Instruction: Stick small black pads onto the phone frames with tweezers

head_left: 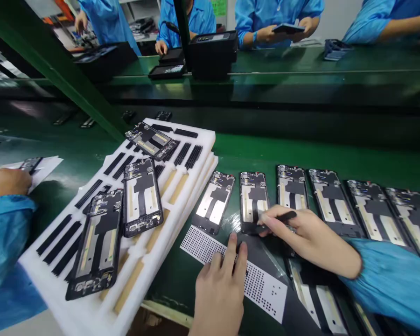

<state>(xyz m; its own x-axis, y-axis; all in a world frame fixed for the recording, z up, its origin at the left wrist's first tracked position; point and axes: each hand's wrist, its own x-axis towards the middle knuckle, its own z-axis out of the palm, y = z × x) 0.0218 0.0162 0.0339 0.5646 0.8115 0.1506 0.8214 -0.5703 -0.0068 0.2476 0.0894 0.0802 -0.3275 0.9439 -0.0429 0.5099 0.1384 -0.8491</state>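
My left hand (220, 289) lies open, its outstretched fingers pressing on a white sheet of small black dot stickers (262, 289). My right hand (301, 233) is closed in a pinch on slim black tweezers (287, 216); their tips are at the lower end of an opened phone (255, 196), mostly hidden by the fingers. Just left of that phone is another phone with its inside showing (215, 200). A row of similar phones (331, 200) stretches to the right, partly behind my right hand and sleeve. More phone bodies (320, 303) lie below my right forearm.
At left, a stack of white foam trays (140, 280) holds black strips, with several opened phones (98, 238) lying on top. A co-worker's hand (10, 182) is at far left. A green post (63, 74) slants over the bench. Other people in blue work behind a raised shelf (283, 65).
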